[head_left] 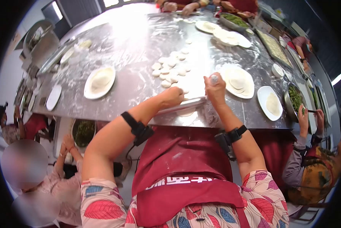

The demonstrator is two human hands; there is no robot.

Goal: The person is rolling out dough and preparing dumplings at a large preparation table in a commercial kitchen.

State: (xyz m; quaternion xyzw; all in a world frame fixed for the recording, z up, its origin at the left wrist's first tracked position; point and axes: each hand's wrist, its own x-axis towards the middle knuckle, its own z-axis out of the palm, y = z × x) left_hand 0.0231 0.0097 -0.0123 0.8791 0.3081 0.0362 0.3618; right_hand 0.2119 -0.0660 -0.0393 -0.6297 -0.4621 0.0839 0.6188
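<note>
My right hand (216, 93) is closed round a rolling pin, whose rounded metal end (214, 79) pokes out above the fist. To its left, my left hand (173, 96) is curled closed beside a long metal bar (183, 103) near the table's front edge; what its fingers hold is hidden. A flat round of dough (187, 112) lies just on the near side of the bar. Beyond my left hand, several small dough pieces (170, 68) are scattered on the floured steel table (136, 57). Right of my right hand is a white plate (247, 90) with stacked dough wrappers (237, 79).
More plates hold wrappers, one at left (87, 89) and one at right (271, 116). A bowl of chopped green filling (294, 97) stands at the right edge, near a co-worker's hands (304, 117). Other people's hands (185, 8) work across the table. A person sits at lower left.
</note>
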